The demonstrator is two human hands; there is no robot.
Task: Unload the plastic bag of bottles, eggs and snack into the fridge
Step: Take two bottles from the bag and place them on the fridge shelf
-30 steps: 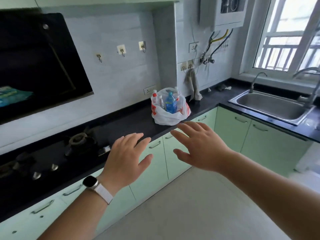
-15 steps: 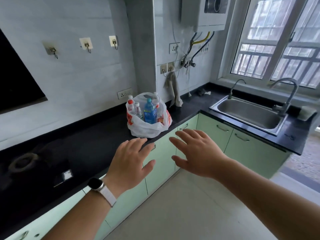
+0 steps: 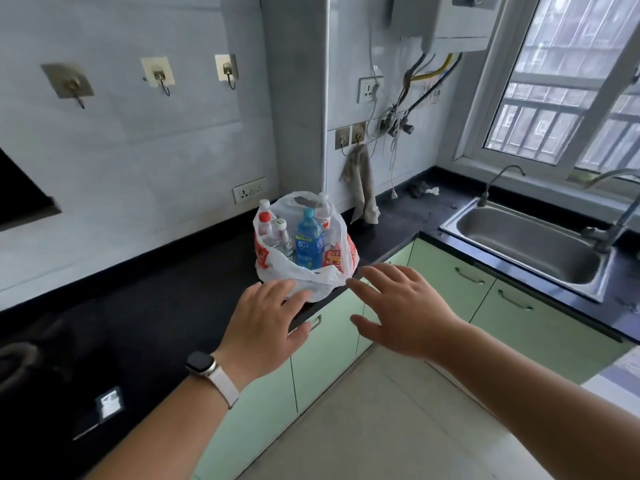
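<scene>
A white plastic bag [image 3: 313, 277] with red print stands open near the front edge of the black countertop [image 3: 166, 306]. Inside it I see a blue-labelled bottle [image 3: 309, 242], clear bottles with red and white caps [image 3: 273, 230] and a red snack packet [image 3: 334, 259]. No eggs show. My left hand [image 3: 265, 323], with a watch on its wrist, hovers open just in front of the bag, fingertips over its lower front. My right hand [image 3: 403, 308] is open too, fingers spread, just right of and below the bag. Neither hand grips anything. No fridge is in view.
A steel sink [image 3: 530, 244] with taps sits in the counter at the right under a window. A cloth [image 3: 362, 183] hangs on the wall behind the bag. Green cabinet doors [image 3: 325, 344] run below the counter. A hob [image 3: 31, 362] lies at the left.
I have come closer to the counter; the bag now looks larger and nearer. Both open hands have moved forward, and the left fingertips now overlap the bag's front.
</scene>
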